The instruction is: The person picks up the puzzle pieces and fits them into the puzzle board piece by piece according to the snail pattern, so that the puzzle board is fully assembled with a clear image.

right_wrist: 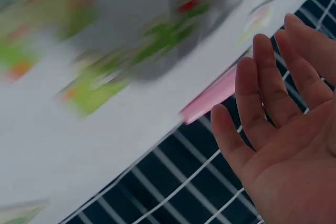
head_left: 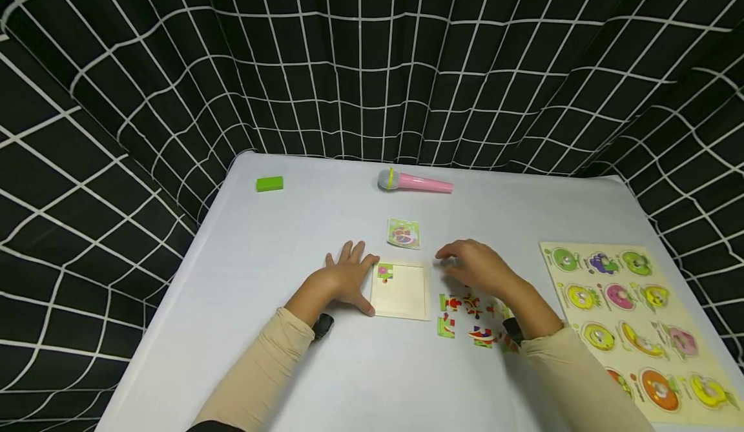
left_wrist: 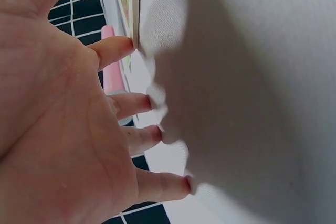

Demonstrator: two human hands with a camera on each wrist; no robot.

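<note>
My left hand [head_left: 347, 279] rests with spread fingers at the left edge of a square wooden puzzle tray [head_left: 407, 299]. In the left wrist view, its fingertips [left_wrist: 149, 102] touch the white tabletop and one touches the tray's side. One puzzle piece [head_left: 385, 272] with green and pink print lies in the tray's upper left corner. Right of the tray, my right hand [head_left: 473, 265] hovers above several loose puzzle pieces [head_left: 446, 326], partly hidden by the hand and forearm. The right wrist view shows its fingers [right_wrist: 268, 77] loosely bent, holding nothing; the pieces there are blurred.
Behind the tray lies a small picture card [head_left: 403, 234]. Farther back are a pink toy microphone [head_left: 424, 183] and a green block [head_left: 270, 184]. A large fruit puzzle board [head_left: 593, 312] lies at the right. Black gridded curtains [head_left: 360, 64] stand behind the white table [head_left: 232, 257].
</note>
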